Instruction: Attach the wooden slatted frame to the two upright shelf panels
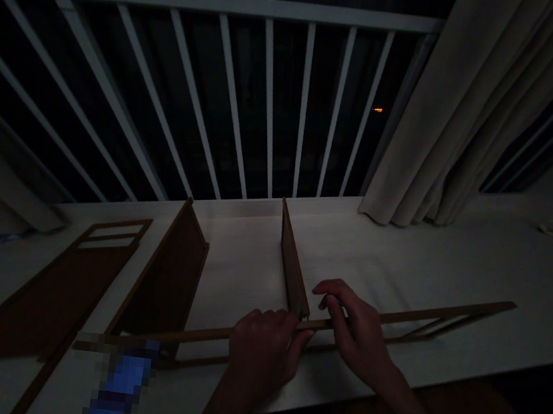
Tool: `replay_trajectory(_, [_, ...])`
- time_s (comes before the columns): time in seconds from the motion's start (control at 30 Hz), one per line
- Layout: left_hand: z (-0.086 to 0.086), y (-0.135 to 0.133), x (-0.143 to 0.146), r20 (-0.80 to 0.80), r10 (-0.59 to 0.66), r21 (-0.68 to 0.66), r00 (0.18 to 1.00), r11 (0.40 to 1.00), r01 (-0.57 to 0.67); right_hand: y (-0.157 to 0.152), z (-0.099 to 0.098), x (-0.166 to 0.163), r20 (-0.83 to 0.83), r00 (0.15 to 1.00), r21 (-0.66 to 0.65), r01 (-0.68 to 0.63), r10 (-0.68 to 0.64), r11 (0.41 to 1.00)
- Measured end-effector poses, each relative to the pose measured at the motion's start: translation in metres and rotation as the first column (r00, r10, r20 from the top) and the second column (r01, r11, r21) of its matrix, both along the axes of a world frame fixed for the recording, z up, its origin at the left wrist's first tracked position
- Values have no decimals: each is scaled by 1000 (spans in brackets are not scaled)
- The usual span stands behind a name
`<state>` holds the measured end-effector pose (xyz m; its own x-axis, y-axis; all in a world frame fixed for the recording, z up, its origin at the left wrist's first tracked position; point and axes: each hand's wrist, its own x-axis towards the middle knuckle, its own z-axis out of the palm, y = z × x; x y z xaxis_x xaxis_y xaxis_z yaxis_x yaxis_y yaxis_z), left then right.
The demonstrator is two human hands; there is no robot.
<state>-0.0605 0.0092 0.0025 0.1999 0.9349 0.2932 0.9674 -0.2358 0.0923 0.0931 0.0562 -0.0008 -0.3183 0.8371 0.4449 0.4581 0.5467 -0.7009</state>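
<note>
A: Where is the long frame (424, 316) lying?

B: Along the near edge of the table (450, 269), running from its left part out to the right.

A: And the hands?

B: The left hand (263, 350) is curling closed around the frame, right where the upright panel (293, 266) is meeting it. The right hand (356, 331) is resting half-bent fingers on the rail just beside; it's too dim to tell whether they're gripping.

A: Anything else?

B: A second panel (169, 281) is standing further left, a flat panel (43, 302) is lying at the left edge, and a curtain (470, 110) is hanging at the far edge.
</note>
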Motion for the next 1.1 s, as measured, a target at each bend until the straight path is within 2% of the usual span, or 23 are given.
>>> replay_trajectory(0.17, [-3, 3, -3, 23, -19, -18, 1000, 1000, 20, 2, 4, -1, 112, 992, 59, -57, 50, 997])
replay_trajectory(0.33, [1, 4, -2, 46, 27, -127, 999, 992, -21, 6, 5, 1, 175, 981, 154, -110, 83, 982])
replay_trajectory(0.47, [6, 3, 1, 51, 68, -185, 996, 981, -58, 6, 1, 3, 261, 962, 166, -129, 83, 978])
replay_trajectory(0.6, [8, 0, 3, 40, 95, -192, 995, 978, -85, 2, 0, 4, 309, 950, 149, -103, 53, 984])
replay_trajectory(0.87, [12, -11, 1, 18, 139, -204, 990, 970, -132, -10, 3, 2, 290, 957, 192, -47, -11, 980])
replay_trajectory(1.1, [17, -26, -2, 11, 92, -167, 996, 982, -89, -23, 3, -2, 275, 957, 180, 42, -92, 983])
